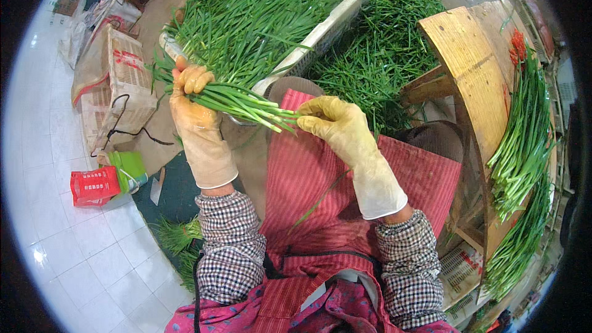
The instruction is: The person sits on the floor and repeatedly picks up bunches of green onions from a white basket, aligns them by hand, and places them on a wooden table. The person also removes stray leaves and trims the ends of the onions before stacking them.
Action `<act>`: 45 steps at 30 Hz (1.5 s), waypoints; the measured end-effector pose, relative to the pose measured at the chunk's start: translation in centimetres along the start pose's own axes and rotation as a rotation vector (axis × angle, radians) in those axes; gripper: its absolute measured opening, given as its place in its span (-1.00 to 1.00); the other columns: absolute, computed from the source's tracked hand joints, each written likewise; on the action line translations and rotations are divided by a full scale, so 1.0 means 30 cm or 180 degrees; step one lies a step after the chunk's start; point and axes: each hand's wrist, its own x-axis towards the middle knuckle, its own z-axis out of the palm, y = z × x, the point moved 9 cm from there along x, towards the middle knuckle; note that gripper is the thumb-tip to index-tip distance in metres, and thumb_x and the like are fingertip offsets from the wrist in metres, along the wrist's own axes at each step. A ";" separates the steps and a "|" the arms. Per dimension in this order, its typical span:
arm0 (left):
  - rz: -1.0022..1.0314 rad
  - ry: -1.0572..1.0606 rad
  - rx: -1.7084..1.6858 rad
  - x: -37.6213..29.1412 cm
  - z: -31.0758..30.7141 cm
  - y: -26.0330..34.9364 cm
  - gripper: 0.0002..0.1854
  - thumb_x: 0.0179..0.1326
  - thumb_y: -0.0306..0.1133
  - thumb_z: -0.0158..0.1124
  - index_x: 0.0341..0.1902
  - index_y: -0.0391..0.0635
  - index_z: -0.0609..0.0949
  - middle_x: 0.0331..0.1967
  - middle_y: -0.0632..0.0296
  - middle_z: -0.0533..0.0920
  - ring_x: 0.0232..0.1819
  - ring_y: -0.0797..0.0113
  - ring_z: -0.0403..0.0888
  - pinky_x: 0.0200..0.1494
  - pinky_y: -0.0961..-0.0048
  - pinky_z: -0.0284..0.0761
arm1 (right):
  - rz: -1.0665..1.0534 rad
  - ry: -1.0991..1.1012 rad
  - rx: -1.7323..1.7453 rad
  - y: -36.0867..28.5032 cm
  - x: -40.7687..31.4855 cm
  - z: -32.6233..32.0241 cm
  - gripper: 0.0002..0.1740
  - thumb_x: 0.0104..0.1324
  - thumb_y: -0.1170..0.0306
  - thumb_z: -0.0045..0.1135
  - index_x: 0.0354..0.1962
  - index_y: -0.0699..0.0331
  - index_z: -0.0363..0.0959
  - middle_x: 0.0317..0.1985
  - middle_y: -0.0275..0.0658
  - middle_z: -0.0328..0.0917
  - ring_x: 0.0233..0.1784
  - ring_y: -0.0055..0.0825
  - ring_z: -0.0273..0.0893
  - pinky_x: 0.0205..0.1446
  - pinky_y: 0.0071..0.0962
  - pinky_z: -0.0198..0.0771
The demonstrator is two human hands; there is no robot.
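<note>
My left hand (192, 88), in a pale rubber glove, is closed around a bunch of green garlic chives (240, 104) above my lap. The pale cut ends of the bunch point right. At those ends, the thumb and fingers of my right hand (326, 118), in a yellowish rubber glove, pinch a stalk or leaf. Behind the bunch, a white plastic crate (300, 51) is heaped with loose chives (259, 18). One thin leaf lies across the red striped apron (305, 180).
More greens (384, 51) are piled beside the crate. A wooden table (476, 69) at right bears bundled chives (522, 148) and red ties (518, 46). At left are another crate (127, 74), a green container (127, 169), a red packet (95, 186) and small bundles (180, 236) on the floor.
</note>
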 end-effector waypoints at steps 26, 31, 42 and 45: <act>0.0271 -0.0316 0.0337 -0.047 0.104 0.175 -0.86 0.33 -0.48 0.00 -0.16 -0.30 0.50 -0.61 0.39 0.28 -0.57 0.53 0.19 -0.42 0.53 0.22 | -0.1132 0.1824 -0.3682 -0.062 -0.051 -0.337 -0.74 0.07 0.29 0.31 -0.32 0.21 0.49 -0.36 -0.16 0.55 -0.29 -0.22 0.56 -0.26 -0.23 0.47; 0.0547 0.0038 0.0381 -0.038 0.061 0.148 -0.83 0.32 -0.48 0.01 -0.12 -0.31 0.51 -0.61 0.38 0.30 -0.58 0.52 0.20 -0.42 0.53 0.22 | -0.0504 -0.0025 0.0512 -0.090 0.054 -0.013 -0.56 0.20 0.38 0.31 0.02 0.36 0.49 -0.18 -0.26 0.59 -0.16 -0.56 0.54 -0.04 -0.56 0.47; 0.0014 -0.0014 -0.0097 -0.048 0.064 0.018 -0.80 0.35 -0.38 0.01 -0.16 -0.27 0.52 -0.63 0.43 0.27 -0.58 0.54 0.20 -0.41 0.53 0.22 | 0.0327 -0.0393 0.1644 -0.074 0.030 0.066 -0.74 0.17 0.53 0.26 -0.16 0.43 0.55 -0.39 -0.31 0.59 -0.46 -0.66 0.46 -0.37 -0.67 0.40; 0.0224 0.0088 -0.0002 -0.058 0.063 0.064 -0.80 0.35 -0.39 0.00 -0.16 -0.27 0.53 -0.62 0.41 0.26 -0.56 0.53 0.20 -0.40 0.54 0.23 | 0.0003 -0.0063 0.1220 -0.021 0.017 -0.036 -0.74 0.15 0.56 0.25 -0.16 0.41 0.56 -0.37 -0.29 0.60 -0.41 -0.66 0.48 -0.32 -0.65 0.43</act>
